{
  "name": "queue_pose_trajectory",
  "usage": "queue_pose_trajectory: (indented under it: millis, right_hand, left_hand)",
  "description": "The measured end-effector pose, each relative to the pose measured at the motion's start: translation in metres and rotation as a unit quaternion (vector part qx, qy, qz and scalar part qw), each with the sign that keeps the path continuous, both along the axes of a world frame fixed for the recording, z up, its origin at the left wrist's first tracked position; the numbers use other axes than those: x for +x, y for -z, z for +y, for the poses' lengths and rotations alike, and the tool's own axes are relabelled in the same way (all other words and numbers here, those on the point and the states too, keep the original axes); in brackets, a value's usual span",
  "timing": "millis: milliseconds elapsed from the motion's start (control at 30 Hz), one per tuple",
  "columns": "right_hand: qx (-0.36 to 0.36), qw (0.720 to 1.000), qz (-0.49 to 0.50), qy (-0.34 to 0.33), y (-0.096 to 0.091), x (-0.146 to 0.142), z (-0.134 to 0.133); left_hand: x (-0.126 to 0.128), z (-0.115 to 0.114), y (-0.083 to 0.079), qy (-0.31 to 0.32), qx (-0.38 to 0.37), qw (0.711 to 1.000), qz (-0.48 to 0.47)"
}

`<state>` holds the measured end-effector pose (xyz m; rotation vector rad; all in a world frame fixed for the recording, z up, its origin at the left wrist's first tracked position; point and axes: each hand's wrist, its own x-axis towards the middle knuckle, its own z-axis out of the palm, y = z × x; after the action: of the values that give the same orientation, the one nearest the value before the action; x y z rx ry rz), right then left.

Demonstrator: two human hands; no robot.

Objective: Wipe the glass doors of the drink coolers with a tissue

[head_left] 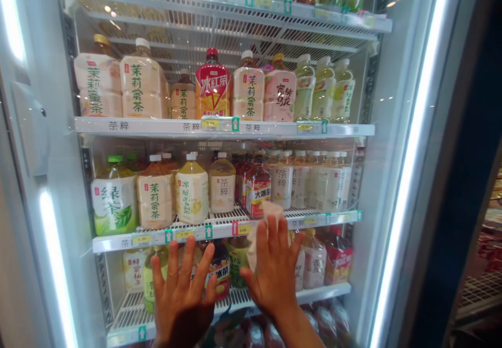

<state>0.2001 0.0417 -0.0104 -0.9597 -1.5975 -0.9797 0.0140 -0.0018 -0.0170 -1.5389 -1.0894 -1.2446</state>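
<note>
— Head view. Shows what, up front?

— Shows the glass door (382, 180) of a drinks chiller, with a left hand (181, 290) and a right hand (272, 272) laid flat against it, low on the pane.

— Holding anything?

— On the right, yes. Pins a white wad (270, 213) to the glass under palm and fingers (271, 233). Cloth or paper, hard to tell. Not clenched: stretched out, slightly spread, pressing rather than gripping.

— And on the left?

— Grasps nothing. Fingers (188, 256) splayed wide and released, bare against the pane.

— Lying which way, seen from the fingers?

— Runs roughly upright, from beside the right thumb to just past the right fingertips. Ends level with the middle shelf rail (219, 228), in front of a red-labelled bottle (259, 188) inside. Sits up and to the right of the left hand, clearly apart from it. Touched by the right alone, so nearer to that side by far.

— Behind the glass?

— Rows of bottled tea on wire shelves, with a green-labelled bottle (113, 196) at far left. Also a lit strip (411, 154) down the door's right edge.
</note>
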Motion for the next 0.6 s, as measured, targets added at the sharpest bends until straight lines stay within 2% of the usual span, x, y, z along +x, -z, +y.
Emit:
queue_pose_trajectory:
  millis: [33,67,100,133,233,267,300,333,367,467,500,533,567,600]
  right_hand:
    - [-0.006,1.0,0.013,-0.006,-0.018,-0.001,0.002]
    - [-0.016,1.0,0.022,-0.013,-0.026,-0.002,0.002]
    - [-0.024,0.999,0.026,-0.016,-0.022,-0.004,0.002]
    - [-0.028,0.999,0.026,-0.016,-0.006,-0.005,0.001]
    - [-0.03,1.0,-0.001,-0.005,0.074,-0.011,-0.006]
    - [-0.029,1.0,-0.009,-0.003,0.093,-0.014,-0.008]
    - [-0.032,0.999,-0.016,0.0,0.102,-0.017,-0.009]
    - [-0.037,0.999,-0.015,0.002,0.098,-0.019,-0.009]
    - [-0.041,0.999,-0.006,0.003,0.081,-0.022,-0.008]
    - [-0.04,0.998,0.041,-0.008,0.0,-0.028,-0.004]
    - [-0.035,0.998,0.047,-0.013,-0.02,-0.029,-0.004]
    - [-0.034,0.998,0.049,-0.015,-0.028,-0.03,-0.004]
    - [-0.036,0.998,0.048,-0.015,-0.024,-0.031,-0.006]
    - [-0.039,0.998,0.044,-0.01,-0.008,-0.032,-0.008]
  left_hand:
    - [0.0,0.0,0.0,-0.001,-0.004,1.0,-0.003]
    - [0.0,-0.001,0.0,0.0,-0.009,1.0,-0.007]
    - [0.001,-0.001,0.001,0.001,-0.014,1.0,-0.01]
    - [0.001,-0.001,0.001,0.004,-0.016,1.0,-0.014]
    - [0.002,-0.003,0.001,0.009,-0.025,0.999,-0.021]
    - [0.002,-0.003,0.001,0.01,-0.027,0.999,-0.023]
    - [0.002,-0.003,0.001,0.011,-0.028,0.999,-0.024]
    - [0.003,-0.004,0.001,0.011,-0.029,0.999,-0.024]
    - [0.003,-0.004,0.001,0.011,-0.028,0.999,-0.025]
    - [0.003,-0.004,0.001,0.009,-0.029,0.999,-0.028]
    - [0.003,-0.004,0.001,0.011,-0.029,0.999,-0.03]
    - [0.003,-0.004,0.001,0.014,-0.029,0.999,-0.031]
    - [0.003,-0.003,0.001,0.016,-0.029,0.999,-0.033]
    - [0.004,-0.003,0.001,0.017,-0.028,0.999,-0.034]
